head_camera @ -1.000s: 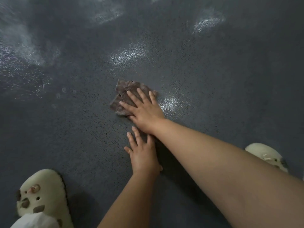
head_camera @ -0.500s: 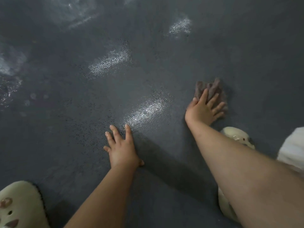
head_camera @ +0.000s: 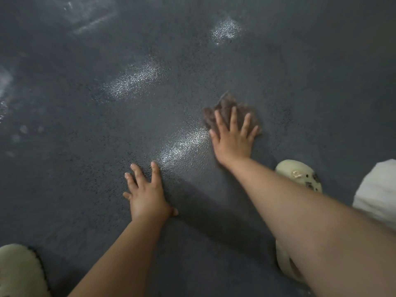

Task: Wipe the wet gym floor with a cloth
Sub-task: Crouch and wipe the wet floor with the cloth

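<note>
Cloth (head_camera: 225, 108), brown and crumpled, lay on the dark floor (head_camera: 321, 82) beneath the right hand (head_camera: 233, 142), whose spread fingers pressed it flat. Left hand (head_camera: 147, 198) rested flat on the floor, fingers splayed, beside a wet patch (head_camera: 182, 146).

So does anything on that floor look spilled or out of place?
Yes: shiny wet patches glisten on the dark floor, one right beside the crumpled cloth under the right hand. Others lie farther out, unwiped.

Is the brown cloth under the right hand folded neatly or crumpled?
Crumpled. The brown, fuzzy cloth shows uneven, bunched edges beyond the flat fingers of the right hand.
</note>
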Demonstrator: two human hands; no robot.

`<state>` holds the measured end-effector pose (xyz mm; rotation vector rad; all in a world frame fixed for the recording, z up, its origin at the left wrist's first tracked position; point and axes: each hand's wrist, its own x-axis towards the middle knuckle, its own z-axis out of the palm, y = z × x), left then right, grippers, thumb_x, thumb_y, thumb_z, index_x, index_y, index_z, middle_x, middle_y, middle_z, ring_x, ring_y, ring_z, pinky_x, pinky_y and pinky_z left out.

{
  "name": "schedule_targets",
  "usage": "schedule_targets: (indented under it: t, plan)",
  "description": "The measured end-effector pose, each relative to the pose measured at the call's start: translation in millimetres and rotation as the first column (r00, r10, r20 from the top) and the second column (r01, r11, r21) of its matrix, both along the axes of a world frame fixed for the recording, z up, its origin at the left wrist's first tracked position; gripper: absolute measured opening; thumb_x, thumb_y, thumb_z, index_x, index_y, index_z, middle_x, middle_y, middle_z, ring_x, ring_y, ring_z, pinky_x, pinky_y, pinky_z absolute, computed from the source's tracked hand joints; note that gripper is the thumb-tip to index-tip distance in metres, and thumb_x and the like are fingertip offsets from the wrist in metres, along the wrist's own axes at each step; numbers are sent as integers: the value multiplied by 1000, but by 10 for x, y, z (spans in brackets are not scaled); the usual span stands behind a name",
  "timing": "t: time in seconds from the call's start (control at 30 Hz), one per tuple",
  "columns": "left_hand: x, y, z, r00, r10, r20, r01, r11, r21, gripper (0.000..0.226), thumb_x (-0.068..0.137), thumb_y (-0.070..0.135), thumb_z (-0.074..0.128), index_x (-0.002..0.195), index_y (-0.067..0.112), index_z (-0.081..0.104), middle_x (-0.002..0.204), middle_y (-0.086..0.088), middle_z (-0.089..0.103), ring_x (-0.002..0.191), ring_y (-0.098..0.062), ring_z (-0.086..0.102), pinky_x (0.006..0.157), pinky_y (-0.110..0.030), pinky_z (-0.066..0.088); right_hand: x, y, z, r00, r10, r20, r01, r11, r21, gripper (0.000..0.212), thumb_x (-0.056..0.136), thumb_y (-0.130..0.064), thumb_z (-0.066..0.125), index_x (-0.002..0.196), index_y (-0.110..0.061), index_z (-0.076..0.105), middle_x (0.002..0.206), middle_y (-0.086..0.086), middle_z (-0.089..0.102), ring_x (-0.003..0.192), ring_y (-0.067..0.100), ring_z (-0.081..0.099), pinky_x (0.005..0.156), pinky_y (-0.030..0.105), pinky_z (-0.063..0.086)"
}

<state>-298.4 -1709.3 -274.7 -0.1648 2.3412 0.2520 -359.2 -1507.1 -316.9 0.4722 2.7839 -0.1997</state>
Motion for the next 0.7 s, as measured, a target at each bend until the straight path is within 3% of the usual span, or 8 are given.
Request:
schedule_targets:
  t: [0.23, 0.33, 0.4, 0.5, 0.63, 0.7]
  plan:
    - [5, 4, 15, 1000, 3, -7, -3, 1000, -8, 134, 61, 35, 87, 149, 24, -14, 151, -19, -28, 141, -40, -17, 112, -58, 13, -49, 411, 21, 911, -413, -13, 413, 908, 67, 58, 99, -50, 23, 151, -33, 3, 160, 5, -7, 142, 43, -10, 113, 59, -2]
    - [0, 14, 13, 1000, 11, -6, -11, 1000, -9, 134, 62, 33, 87, 149, 24, -15, 151, -20, -28, 141, -41, -18, 112, -58, 12, 184, 113, -41, 854, -517, -59, 518, 855, 4, 57, 99, -44, 31, 151, -28, 14, 159, 9, 2, 142, 45, -4, 111, 59, -3]
    - [-2, 22, 9, 1000, 8, -5, -9, 1000, -16, 134, 62, 33, 87, 149, 24, -15, 151, -20, -28, 141, -41, -18, 112, -58, 12, 390, -170, -64, 838, -538, -96, 537, 843, -39, 55, 96, -40, 35, 148, -22, 29, 156, 15, 17, 139, 50, 10, 110, 62, 5]
    - [3, 26, 1, 1000, 4, -18, -4, 1000, -25, 133, 63, 34, 86, 149, 24, -14, 151, -20, -27, 141, -41, -17, 112, -58, 13, 751, -697, -58, 878, -462, -124, 461, 886, -38, 57, 86, -41, 36, 136, -16, 51, 142, 20, 44, 126, 55, 37, 99, 68, 28]
    - [48, -36, -44, 996, 1, -92, -1, 1000, 5, 109, 80, 31, 73, 150, 26, -10, 152, -15, -26, 142, -39, -16, 115, -54, 14, 1132, -1189, -82, 982, -191, 13, 191, 977, -95, 56, 87, -42, 38, 138, -20, 42, 142, 19, 45, 127, 52, 32, 97, 70, 27]
    - [90, -111, -40, 995, -14, -95, 18, 999, 40, 109, 79, 37, 73, 150, 29, -10, 153, -12, -27, 143, -34, -19, 117, -50, 13, 1041, -1128, -127, 996, -91, 7, 91, 991, -97, 55, 86, -43, 38, 137, -22, 47, 142, 18, 46, 126, 55, 35, 95, 73, 26]
